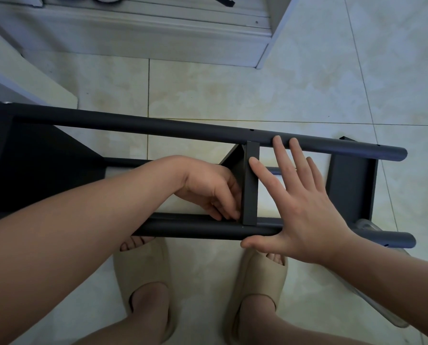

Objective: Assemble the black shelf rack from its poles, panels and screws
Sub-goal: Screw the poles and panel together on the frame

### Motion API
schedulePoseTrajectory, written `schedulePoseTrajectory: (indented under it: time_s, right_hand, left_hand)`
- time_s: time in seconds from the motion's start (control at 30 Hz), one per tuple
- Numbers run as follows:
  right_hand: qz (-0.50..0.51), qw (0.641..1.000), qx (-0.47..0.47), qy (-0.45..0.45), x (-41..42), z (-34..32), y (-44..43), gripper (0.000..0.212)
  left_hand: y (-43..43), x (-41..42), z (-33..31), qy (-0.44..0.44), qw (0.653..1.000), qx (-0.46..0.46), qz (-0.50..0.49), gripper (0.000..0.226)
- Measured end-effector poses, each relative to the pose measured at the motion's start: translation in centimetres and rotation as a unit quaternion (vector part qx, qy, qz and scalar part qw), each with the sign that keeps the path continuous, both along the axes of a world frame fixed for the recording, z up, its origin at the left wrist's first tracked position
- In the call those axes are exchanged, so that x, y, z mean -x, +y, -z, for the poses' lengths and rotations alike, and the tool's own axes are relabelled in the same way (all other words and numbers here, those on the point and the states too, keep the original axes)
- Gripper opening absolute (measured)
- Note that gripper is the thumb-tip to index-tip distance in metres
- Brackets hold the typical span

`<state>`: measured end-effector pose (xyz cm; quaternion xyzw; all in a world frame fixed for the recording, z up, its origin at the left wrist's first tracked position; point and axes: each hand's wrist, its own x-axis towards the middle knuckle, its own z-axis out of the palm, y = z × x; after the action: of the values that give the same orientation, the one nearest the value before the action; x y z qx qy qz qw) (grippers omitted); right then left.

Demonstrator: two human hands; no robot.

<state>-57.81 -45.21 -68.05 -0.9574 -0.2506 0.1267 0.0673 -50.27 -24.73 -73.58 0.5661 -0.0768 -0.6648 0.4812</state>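
The black shelf rack lies on its side on the tiled floor. Its far pole (158, 125) and near pole (208, 231) run left to right. Between them stand a left panel (33, 160), a middle panel (250, 188) and a right panel (350, 185). My left hand (213, 190) reaches inside the frame, with its fingers curled against the middle panel's left face near the near pole. My right hand (300, 202) lies flat with fingers spread. Its fingertips touch the far pole and the middle panel's edge, and its thumb lies along the near pole.
My feet in beige slippers (143, 282) stand just in front of the rack. A white cabinet base (133, 33) fills the far side, and a white board (33, 78) lies at the left. Something clear, perhaps plastic (372, 290), rests under my right forearm.
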Motion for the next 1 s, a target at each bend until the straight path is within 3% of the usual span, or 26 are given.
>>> schedulePoseTrajectory:
  time_s: [1.0]
  right_hand:
    - [0.000,1.000,0.000,-0.004,0.02,-0.03,0.10,0.120]
  left_hand:
    - [0.05,-0.17,0.12,0.013,1.000,-0.007,-0.009,0.016]
